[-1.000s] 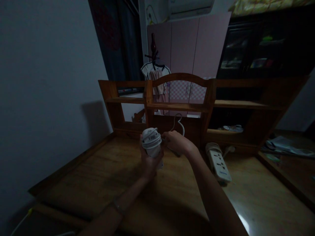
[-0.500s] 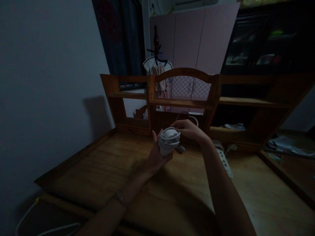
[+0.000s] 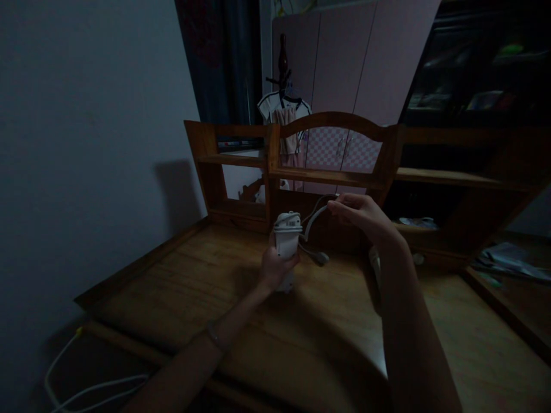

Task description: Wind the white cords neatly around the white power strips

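My left hand (image 3: pixel 274 267) is wrapped round a white power strip (image 3: pixel 286 244), held upright over the wooden board. Loops of white cord (image 3: pixel 289 227) are wound about its upper end. To the right and higher, my right hand (image 3: pixel 359 212) pinches a stretch of the cord, which arcs from the strip up to the fingertips. The cord's plug (image 3: pixel 321 258) hangs beside the strip on its right. Partly hidden behind my right forearm, a second white power strip (image 3: pixel 375 263) lies on the board.
A wooden shelf unit (image 3: pixel 327 175) runs along the board's far side. The wall (image 3: pixel 107 172) stands at the left. White cables (image 3: pixel 97 387) lie below the board's near left edge. Papers (image 3: pixel 512 261) are at the far right, and a small pale item (image 3: pixel 417 222) sits on the shelf.
My right hand has moved away from the power strip to the right, drawing the cord out. The strip has turned, so its long body now shows below the cord loops.
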`<state>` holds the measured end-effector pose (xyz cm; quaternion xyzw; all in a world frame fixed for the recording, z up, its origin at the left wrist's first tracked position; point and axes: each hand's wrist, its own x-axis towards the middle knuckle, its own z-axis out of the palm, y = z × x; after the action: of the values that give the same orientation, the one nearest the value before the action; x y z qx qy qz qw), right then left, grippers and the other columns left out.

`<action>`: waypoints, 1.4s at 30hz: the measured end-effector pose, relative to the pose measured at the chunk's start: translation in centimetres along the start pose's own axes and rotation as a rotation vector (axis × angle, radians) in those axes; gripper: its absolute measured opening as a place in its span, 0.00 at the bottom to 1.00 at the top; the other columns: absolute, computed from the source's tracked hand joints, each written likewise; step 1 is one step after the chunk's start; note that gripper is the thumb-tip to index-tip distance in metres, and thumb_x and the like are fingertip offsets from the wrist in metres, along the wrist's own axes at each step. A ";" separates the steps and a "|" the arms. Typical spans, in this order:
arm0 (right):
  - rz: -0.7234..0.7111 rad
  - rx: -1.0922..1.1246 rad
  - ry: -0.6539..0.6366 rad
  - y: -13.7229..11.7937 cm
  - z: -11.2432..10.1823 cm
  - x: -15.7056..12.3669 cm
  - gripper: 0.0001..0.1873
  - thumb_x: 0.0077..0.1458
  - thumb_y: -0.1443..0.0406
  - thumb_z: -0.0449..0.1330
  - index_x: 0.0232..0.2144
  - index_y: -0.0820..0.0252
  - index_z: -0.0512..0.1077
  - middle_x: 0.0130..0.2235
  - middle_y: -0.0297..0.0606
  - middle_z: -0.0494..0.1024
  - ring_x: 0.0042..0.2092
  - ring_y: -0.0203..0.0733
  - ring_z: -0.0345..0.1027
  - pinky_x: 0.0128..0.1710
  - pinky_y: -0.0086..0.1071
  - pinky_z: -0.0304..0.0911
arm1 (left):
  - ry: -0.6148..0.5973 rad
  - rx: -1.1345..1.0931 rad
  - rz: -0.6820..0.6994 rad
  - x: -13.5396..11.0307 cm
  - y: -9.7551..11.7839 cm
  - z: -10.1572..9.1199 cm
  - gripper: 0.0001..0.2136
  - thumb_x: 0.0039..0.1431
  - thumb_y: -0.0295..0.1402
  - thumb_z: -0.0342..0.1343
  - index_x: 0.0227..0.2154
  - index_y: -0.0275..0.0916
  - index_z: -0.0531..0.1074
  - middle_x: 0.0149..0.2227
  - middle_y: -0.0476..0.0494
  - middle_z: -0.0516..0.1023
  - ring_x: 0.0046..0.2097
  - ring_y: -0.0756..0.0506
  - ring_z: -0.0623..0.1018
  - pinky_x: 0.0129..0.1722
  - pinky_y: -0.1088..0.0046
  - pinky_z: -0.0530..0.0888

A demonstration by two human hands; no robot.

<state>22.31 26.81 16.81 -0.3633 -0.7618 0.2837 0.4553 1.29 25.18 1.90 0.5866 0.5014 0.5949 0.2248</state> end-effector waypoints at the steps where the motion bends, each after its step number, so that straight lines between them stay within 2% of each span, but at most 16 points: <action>1: 0.016 -0.014 -0.036 0.2 -0.1 -0.1 0.20 0.53 0.49 0.60 0.27 0.62 0.72 0.24 0.31 0.68 0.23 0.29 0.56 0.21 0.23 0.51 | 0.022 -0.032 -0.008 0.1 -0.2 0.0 0.33 0.46 0.36 0.65 0.56 0.40 0.62 0.42 0.41 0.78 0.39 0.43 0.79 0.37 0.70 0.73; 6: 0.218 -0.160 -0.497 1.6 -0.6 -0.5 0.22 0.50 0.48 0.60 0.28 0.62 0.76 0.21 0.31 0.68 0.20 0.30 0.56 0.18 0.23 0.49 | 0.042 -0.149 0.000 0.0 -0.7 0.4 0.25 0.49 0.38 0.64 0.49 0.40 0.65 0.43 0.40 0.78 0.41 0.44 0.79 0.41 0.69 0.74; 8: 0.230 -0.235 -0.585 2.4 -0.5 -0.3 0.20 0.52 0.50 0.59 0.27 0.62 0.76 0.21 0.33 0.70 0.20 0.31 0.57 0.18 0.24 0.50 | 0.061 -0.140 -0.016 -0.2 -0.6 0.4 0.25 0.49 0.39 0.64 0.49 0.39 0.66 0.41 0.40 0.79 0.39 0.44 0.79 0.39 0.69 0.74; 11: 0.205 -0.485 -0.553 3.4 0.0 0.3 0.18 0.56 0.57 0.56 0.23 0.63 0.75 0.22 0.36 0.73 0.22 0.34 0.62 0.21 0.26 0.53 | 0.084 -0.105 -0.013 -0.5 0.2 0.4 0.29 0.48 0.39 0.64 0.53 0.38 0.64 0.39 0.41 0.79 0.37 0.43 0.80 0.37 0.68 0.75; 14: 0.254 -0.834 -0.418 3.6 1.0 0.7 0.13 0.56 0.63 0.55 0.26 0.65 0.75 0.29 0.46 0.77 0.29 0.43 0.70 0.27 0.30 0.57 | 0.046 -0.083 0.074 -1.3 1.2 0.3 0.35 0.47 0.38 0.65 0.58 0.40 0.59 0.41 0.41 0.79 0.43 0.41 0.79 0.42 0.65 0.75; 16: 0.276 -0.986 -0.312 3.4 1.9 0.5 0.12 0.57 0.65 0.54 0.31 0.67 0.76 0.35 0.54 0.78 0.36 0.51 0.73 0.31 0.34 0.60 | -0.030 -0.072 0.147 -1.9 1.5 0.2 0.40 0.45 0.36 0.66 0.61 0.42 0.56 0.43 0.41 0.78 0.46 0.39 0.78 0.45 0.62 0.75; 19: 0.213 -1.027 -0.161 2.6 2.8 0.2 0.13 0.59 0.66 0.51 0.38 0.68 0.73 0.40 0.60 0.76 0.42 0.57 0.72 0.36 0.38 0.61 | -0.217 -0.042 0.218 -2.6 1.0 0.2 0.44 0.40 0.34 0.68 0.62 0.43 0.55 0.44 0.40 0.78 0.43 0.36 0.79 0.42 0.59 0.77; 22: 0.127 -0.906 0.011 2.0 2.9 0.3 0.12 0.62 0.66 0.48 0.41 0.66 0.69 0.39 0.56 0.76 0.40 0.53 0.72 0.36 0.37 0.60 | -0.349 0.024 0.299 -3.0 -0.3 0.4 0.43 0.38 0.33 0.68 0.61 0.42 0.59 0.38 0.41 0.80 0.36 0.36 0.80 0.37 0.59 0.78; 24: 0.078 -0.762 0.152 1.7 2.6 0.8 0.10 0.62 0.64 0.48 0.38 0.63 0.67 0.35 0.49 0.76 0.38 0.49 0.71 0.35 0.35 0.59 | -0.334 0.087 0.351 -2.9 -0.9 0.7 0.41 0.40 0.33 0.67 0.61 0.43 0.59 0.35 0.42 0.80 0.34 0.36 0.80 0.36 0.58 0.77; 26: 0.024 -0.555 0.315 1.5 2.1 1.3 0.10 0.62 0.60 0.50 0.33 0.60 0.66 0.31 0.42 0.74 0.34 0.43 0.68 0.32 0.32 0.59 | -0.289 0.112 0.356 -2.6 -1.0 1.0 0.44 0.42 0.33 0.65 0.64 0.43 0.52 0.38 0.41 0.79 0.35 0.37 0.80 0.35 0.59 0.77; 28: 0.005 -0.259 0.414 1.0 1.6 1.6 0.13 0.60 0.56 0.53 0.30 0.58 0.64 0.27 0.36 0.69 0.28 0.38 0.63 0.26 0.28 0.56 | -0.260 0.071 0.301 -2.2 -0.5 1.1 0.50 0.45 0.33 0.64 0.66 0.42 0.38 0.42 0.40 0.79 0.38 0.38 0.80 0.38 0.60 0.76; 31: -0.005 0.208 0.411 -0.5 1.0 1.4 0.16 0.56 0.51 0.56 0.28 0.56 0.62 0.22 0.28 0.60 0.20 0.31 0.52 0.19 0.25 0.48 | -0.165 -0.048 0.156 -1.5 0.6 1.0 0.54 0.45 0.32 0.64 0.66 0.42 0.28 0.47 0.39 0.76 0.44 0.41 0.78 0.45 0.63 0.74; 34: -0.061 0.457 0.410 -1.9 0.3 1.0 0.16 0.53 0.52 0.59 0.27 0.56 0.61 0.22 0.26 0.56 0.19 0.29 0.46 0.16 0.24 0.45 | -0.025 -0.176 0.050 -0.7 0.5 0.7 0.53 0.43 0.32 0.66 0.66 0.46 0.36 0.54 0.38 0.71 0.52 0.41 0.75 0.50 0.65 0.71; 36: -0.063 0.551 0.422 -2.2 -0.1 1.0 0.14 0.52 0.55 0.60 0.26 0.57 0.62 0.22 0.26 0.55 0.18 0.29 0.45 0.16 0.25 0.44 | 0.012 -0.291 -0.053 -0.1 -0.3 0.6 0.49 0.45 0.34 0.65 0.65 0.48 0.40 0.53 0.39 0.72 0.46 0.43 0.78 0.45 0.65 0.74; 39: -0.009 0.660 0.430 -1.5 -0.6 1.2 0.12 0.51 0.59 0.60 0.25 0.57 0.62 0.20 0.25 0.54 0.18 0.28 0.43 0.15 0.25 0.43 | 0.012 -0.448 -0.255 0.4 -1.7 0.3 0.44 0.49 0.39 0.63 0.64 0.50 0.42 0.45 0.42 0.76 0.29 0.47 0.79 0.30 0.69 0.77; 42: 0.084 0.735 0.404 -0.5 -0.6 1.5 0.09 0.50 0.62 0.60 0.25 0.59 0.64 0.21 0.27 0.59 0.18 0.28 0.45 0.15 0.24 0.45 | 0.043 -0.512 -0.360 0.6 -2.3 0.0 0.43 0.50 0.42 0.63 0.63 0.53 0.41 0.40 0.46 0.77 0.25 0.49 0.77 0.24 0.72 0.75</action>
<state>22.22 27.79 18.11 -0.2559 -0.4900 0.4780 0.6826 0.49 26.57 0.22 0.3998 0.4357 0.6649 0.4564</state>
